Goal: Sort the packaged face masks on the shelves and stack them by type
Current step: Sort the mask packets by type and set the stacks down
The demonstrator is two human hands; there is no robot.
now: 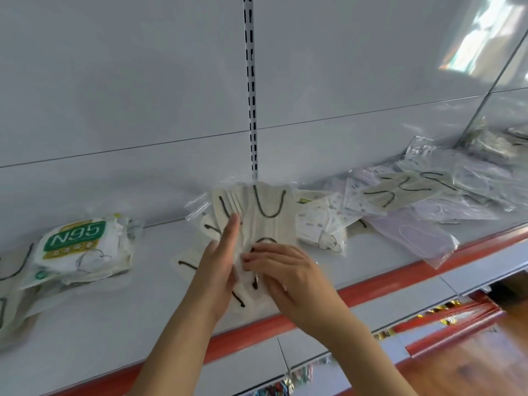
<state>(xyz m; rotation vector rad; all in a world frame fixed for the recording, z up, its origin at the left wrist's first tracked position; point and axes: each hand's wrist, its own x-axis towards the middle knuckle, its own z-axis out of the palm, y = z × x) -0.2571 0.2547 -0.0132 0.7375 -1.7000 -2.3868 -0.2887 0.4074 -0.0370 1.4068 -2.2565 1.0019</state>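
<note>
Squaring a fanned bundle on the white shelf (pixel 120 324), mid-length, between back panel and red front edge. Unsorted mixed packs (pixel 414 201): toward the right end. N95 pile (pixel 83 250): toward the left end. Cream black-loop masks (pixel 265 215): held upright, splayed. Left hand (pixel 217 261): fingers straight, flat against the bundle's side. Right hand (pixel 281 270): fingers curled, pinching lower edge. Advice: tap edges flush before laying down.

White shelf (pixel 120 318) with red front edge, N95 mask packs (pixel 83 248) left — cream packs (pixel 257 221) centre, mixed pile (pixel 414 201) (lilac, patterned) right.
</note>
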